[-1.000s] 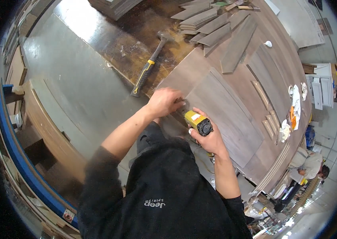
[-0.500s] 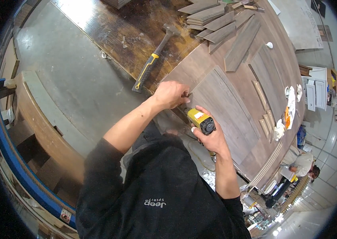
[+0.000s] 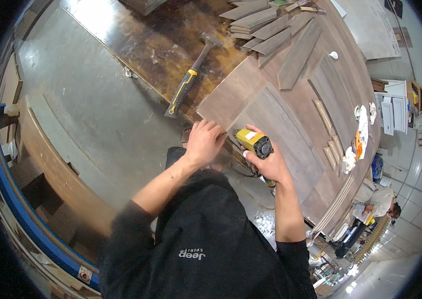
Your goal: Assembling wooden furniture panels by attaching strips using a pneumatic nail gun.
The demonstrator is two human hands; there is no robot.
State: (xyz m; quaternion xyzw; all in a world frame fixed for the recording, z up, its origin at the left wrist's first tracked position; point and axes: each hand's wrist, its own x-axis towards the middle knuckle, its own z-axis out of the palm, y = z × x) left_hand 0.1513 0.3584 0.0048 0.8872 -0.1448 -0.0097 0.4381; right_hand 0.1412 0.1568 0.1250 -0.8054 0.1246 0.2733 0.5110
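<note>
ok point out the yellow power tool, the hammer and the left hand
yellow power tool [image 3: 252, 140], head view, on its yellow body
hammer [image 3: 185, 88], head view, on the yellow and black grip
left hand [image 3: 203, 143], head view, on the back of the hand

bright overhead lt | glare top-left floor | fisheye edges bent, dark rim

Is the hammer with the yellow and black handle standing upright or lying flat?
Lying flat. The hammer rests full length on the dark floor panel, head up-right, grip down-left, apart from both hands.
</note>
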